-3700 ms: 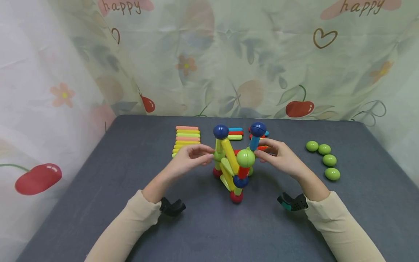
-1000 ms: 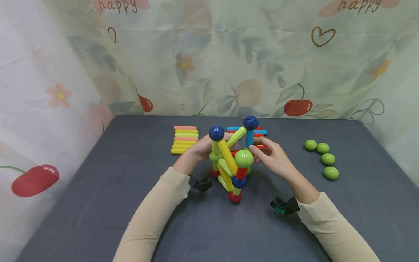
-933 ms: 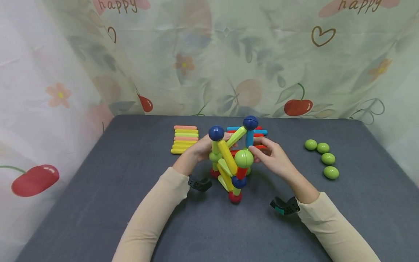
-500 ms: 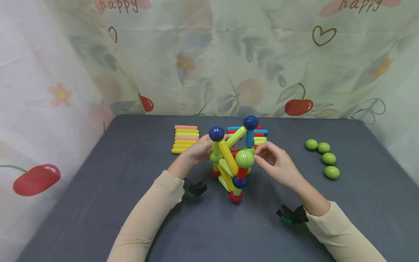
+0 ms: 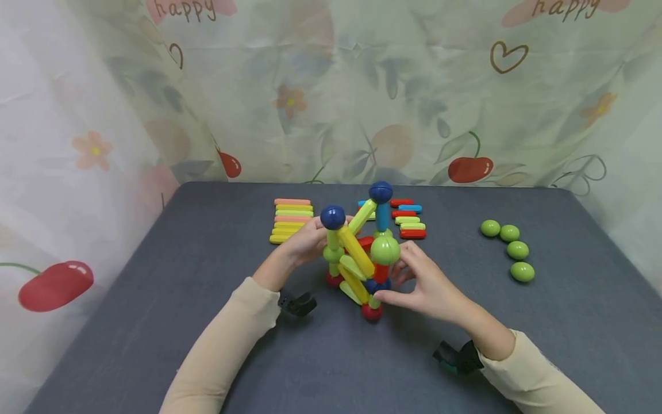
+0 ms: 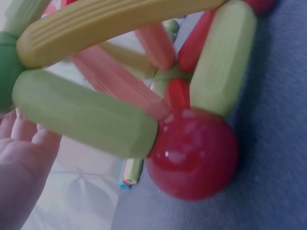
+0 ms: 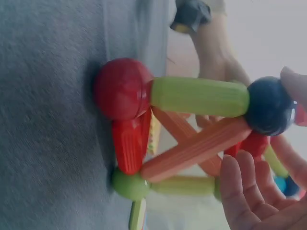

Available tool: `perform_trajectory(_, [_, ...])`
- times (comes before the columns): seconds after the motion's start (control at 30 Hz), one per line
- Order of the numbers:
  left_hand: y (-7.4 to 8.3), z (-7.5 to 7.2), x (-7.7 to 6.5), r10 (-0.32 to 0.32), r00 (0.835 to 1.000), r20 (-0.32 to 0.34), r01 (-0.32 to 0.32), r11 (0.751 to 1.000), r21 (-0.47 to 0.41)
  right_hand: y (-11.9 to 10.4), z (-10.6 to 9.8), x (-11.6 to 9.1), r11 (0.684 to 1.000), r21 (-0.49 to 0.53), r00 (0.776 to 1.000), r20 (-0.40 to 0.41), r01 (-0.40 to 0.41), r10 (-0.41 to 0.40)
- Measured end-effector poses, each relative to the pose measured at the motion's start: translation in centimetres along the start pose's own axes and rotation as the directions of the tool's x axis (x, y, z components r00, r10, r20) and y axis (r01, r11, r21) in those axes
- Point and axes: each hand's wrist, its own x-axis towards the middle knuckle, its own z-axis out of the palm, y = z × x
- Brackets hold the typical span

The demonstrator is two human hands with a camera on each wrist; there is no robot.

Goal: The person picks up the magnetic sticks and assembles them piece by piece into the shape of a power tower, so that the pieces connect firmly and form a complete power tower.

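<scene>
A magnetic stick-and-ball structure [image 5: 357, 247] stands mid-table, made of yellow, light-green, red and blue rods joined by coloured balls. My left hand [image 5: 306, 240] holds its left side from behind, with the fingertips partly hidden by the rods; in the left wrist view those fingers [image 6: 26, 132] lie behind a green ball [image 6: 5, 72]. At the near corner, my right hand [image 5: 426, 282] grips the lower navy ball [image 7: 271, 105], thumb on one side and fingers on the other. Red balls [image 5: 371, 312] form feet on the tabletop. Another navy ball [image 5: 380, 192] tops the blue rod.
Behind the left hand lies a row of pink, yellow and green rods [image 5: 292, 215]. More rods, red, blue and green [image 5: 412, 221], lie behind the structure. Several loose green balls [image 5: 518, 250] sit to the right. A patterned curtain [image 5: 357, 92] hangs behind the dark table [image 5: 331, 368].
A light-green rod has joined the tall blue rod's top ball since the earliest frame. My right hand has moved down from the blue rod to the lower navy ball; the structure's upper part has shifted left.
</scene>
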Motion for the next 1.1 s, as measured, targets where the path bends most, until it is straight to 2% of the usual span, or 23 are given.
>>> perform_trajectory(0.17, [0.4,-0.1,-1.6,-0.005,0.998,-0.059,0.005,1.000,-0.002,0.7,-1.1,0.2,0.999,-0.019,0.999,-0.038,-0.031,0.030])
perform_trajectory(0.33, [0.4,0.4,-2.7,-0.024,0.999,-0.048,0.026,0.999,0.033,1.7,-2.3,0.4,0.991,0.006,0.990,-0.055,-0.132,0.133])
perform_trajectory(0.4, [0.2,1.2,-3.0,-0.026,0.998,-0.059,0.028,0.999,0.032,2.1,-2.5,0.5,0.985,0.027,0.983,-0.064,-0.172,0.174])
perform_trajectory(0.5, [0.1,3.0,-3.6,-0.036,0.992,-0.124,0.038,0.999,0.011,2.6,-2.7,0.9,0.972,0.071,0.970,-0.079,-0.225,0.231])
perform_trajectory(0.67, [-0.2,6.0,-4.4,-0.066,0.970,-0.234,0.058,0.997,-0.042,3.4,-3.2,1.5,0.952,0.138,0.957,-0.061,-0.274,0.284])
perform_trajectory(0.83, [-0.6,7.8,-4.8,-0.098,0.947,-0.307,0.065,0.991,-0.116,3.9,-3.6,1.8,0.938,0.171,0.951,-0.015,-0.303,0.310])
perform_trajectory(1.0, [-0.8,8.0,-5.0,-0.086,0.948,-0.306,0.052,0.992,-0.119,4.0,-3.7,1.9,0.929,0.194,0.948,0.007,-0.314,0.319])
perform_trajectory(1.1, [-0.8,7.2,-5.1,-0.049,0.946,-0.320,0.031,0.998,-0.062,4.1,-3.7,1.9,0.928,0.203,0.949,0.017,-0.313,0.316])
